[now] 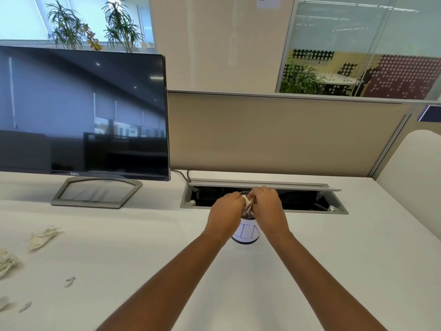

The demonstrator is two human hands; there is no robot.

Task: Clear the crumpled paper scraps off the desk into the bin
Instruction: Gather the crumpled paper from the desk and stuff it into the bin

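While between both hands, scrap barely visible

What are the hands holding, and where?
A crumpled paper scrap, over the bin. The grip of the left hand is on its left side, that of the right hand on its right.

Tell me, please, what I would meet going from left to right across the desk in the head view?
The edge scrap → larger crumpled scrap → tiny scrap → monitor stand → left hand → bin, under the paper wad both hands grip → right hand → rounded side panel.
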